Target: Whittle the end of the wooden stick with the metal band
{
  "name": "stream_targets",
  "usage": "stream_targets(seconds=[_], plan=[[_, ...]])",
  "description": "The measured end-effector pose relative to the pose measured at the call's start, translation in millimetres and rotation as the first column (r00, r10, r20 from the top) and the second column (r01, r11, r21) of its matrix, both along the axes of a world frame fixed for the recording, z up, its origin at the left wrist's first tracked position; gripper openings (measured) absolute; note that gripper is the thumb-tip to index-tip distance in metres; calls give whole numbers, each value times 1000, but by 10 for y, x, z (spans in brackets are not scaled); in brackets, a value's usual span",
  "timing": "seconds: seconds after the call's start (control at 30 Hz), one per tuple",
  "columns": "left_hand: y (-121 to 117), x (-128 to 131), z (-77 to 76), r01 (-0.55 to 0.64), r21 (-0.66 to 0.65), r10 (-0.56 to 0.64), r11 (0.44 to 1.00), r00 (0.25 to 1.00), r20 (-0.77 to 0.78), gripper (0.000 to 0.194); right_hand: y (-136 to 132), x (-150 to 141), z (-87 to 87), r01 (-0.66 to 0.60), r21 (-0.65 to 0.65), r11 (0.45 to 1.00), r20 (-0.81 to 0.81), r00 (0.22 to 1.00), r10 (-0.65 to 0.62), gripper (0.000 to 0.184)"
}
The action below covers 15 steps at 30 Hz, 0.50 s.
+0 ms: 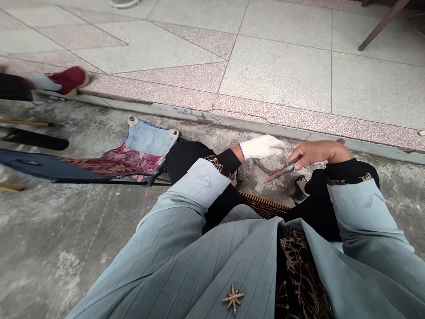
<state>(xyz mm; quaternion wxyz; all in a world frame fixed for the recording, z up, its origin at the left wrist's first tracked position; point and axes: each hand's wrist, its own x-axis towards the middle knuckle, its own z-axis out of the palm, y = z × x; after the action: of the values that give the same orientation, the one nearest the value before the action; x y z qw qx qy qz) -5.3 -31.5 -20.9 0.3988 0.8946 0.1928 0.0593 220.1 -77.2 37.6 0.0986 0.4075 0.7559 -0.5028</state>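
My left hand [262, 147], in a white knitted glove, hovers over the concrete by the step. Its fingers are stretched forward and slightly bent, with nothing visible in them. Bare and closed, my right hand [314, 153] grips a hooked tool [279, 172] with a worn brown shaft bound in wire. The tool's bent end points back to the left, below my gloved fingers, without clearly touching them. A bit of its other end shows behind my right wrist. What the hook is for cannot be made out.
A low step edge [232, 122] runs across in front of my hands, with a tiled floor [279, 71] above it. To the left stands a folding lounger [133, 159]. Another person's red shoe [71, 80] rests on the step. A woven seat edge [265, 205] shows between my legs.
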Motion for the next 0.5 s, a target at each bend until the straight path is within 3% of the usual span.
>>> stream_targets(seconds=[0.13, 0.27, 0.4, 0.5], plan=[[34, -14, -56, -84, -238, 116, 968, 985, 126, 29, -41, 109, 106, 276, -33, 960, -183, 943, -278, 49], [-16, 15, -78, -155, -379, 215, 912, 969, 121, 28, -40, 116, 9, 569, -63, 820, -317, 767, -557, 53], [-67, 75, -80, -80, -292, 117, 953, 987, 111, 28, 13, 53, -196, 732, -7, 681, -308, 647, -698, 45], [-78, 101, -81, -44, -101, 48, 994, 998, 42, 29, 62, 21, -286, 743, 243, 624, -135, 663, -736, 43]])
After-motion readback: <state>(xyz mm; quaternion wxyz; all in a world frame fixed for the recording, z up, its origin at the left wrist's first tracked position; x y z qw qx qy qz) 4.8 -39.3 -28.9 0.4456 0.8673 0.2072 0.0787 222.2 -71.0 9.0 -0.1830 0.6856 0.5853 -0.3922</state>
